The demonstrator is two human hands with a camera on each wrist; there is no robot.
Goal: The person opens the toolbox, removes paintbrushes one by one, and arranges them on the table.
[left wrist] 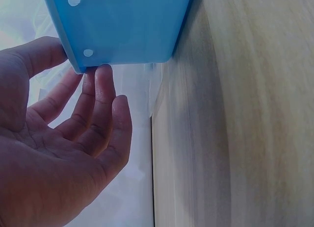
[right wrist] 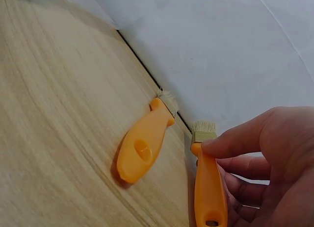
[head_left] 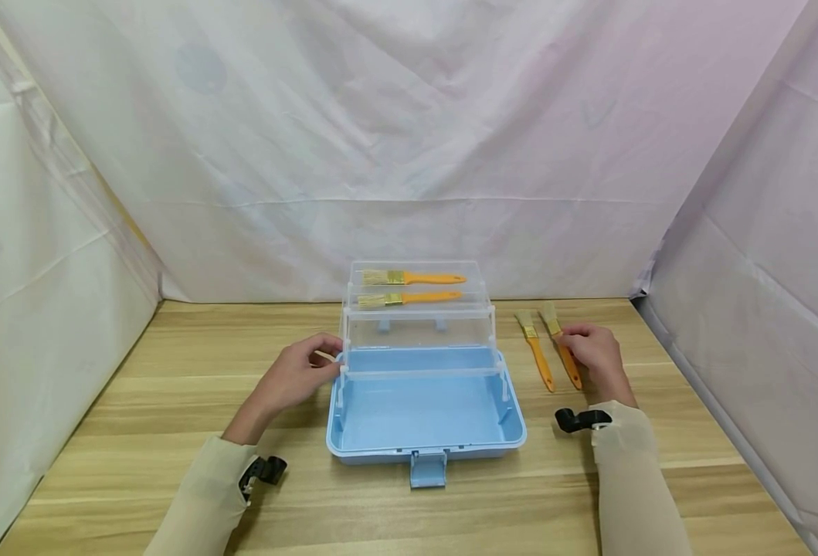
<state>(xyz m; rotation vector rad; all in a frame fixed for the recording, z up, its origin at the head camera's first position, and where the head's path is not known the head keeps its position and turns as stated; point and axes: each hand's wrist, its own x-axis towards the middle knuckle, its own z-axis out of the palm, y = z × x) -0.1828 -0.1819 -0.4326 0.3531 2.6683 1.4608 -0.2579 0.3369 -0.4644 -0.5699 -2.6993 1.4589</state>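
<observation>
A light blue toolbox (head_left: 422,457) stands open on the table, its clear tiered trays (head_left: 419,332) raised at the back. My left hand (head_left: 302,374) holds its rear left corner; in the left wrist view, thumb and bent fingertips touch the blue wall (left wrist: 122,28) near the rim. My right hand (head_left: 595,351) pinches a paintbrush (right wrist: 210,188) with an orange handle and pale bristles, thumb just below the metal band. Beside it another paintbrush (head_left: 539,359) lies on the table. Two more paintbrushes, an upper one (head_left: 415,278) and a lower one (head_left: 412,298), lie crosswise in the trays.
The wooden table (head_left: 137,432) carries everything. White cloth (head_left: 409,154) hangs behind it and along both sides. A blue latch (head_left: 428,469) hangs from the toolbox's front edge. Small black cameras sit at the left wrist (head_left: 263,472) and the right wrist (head_left: 582,419).
</observation>
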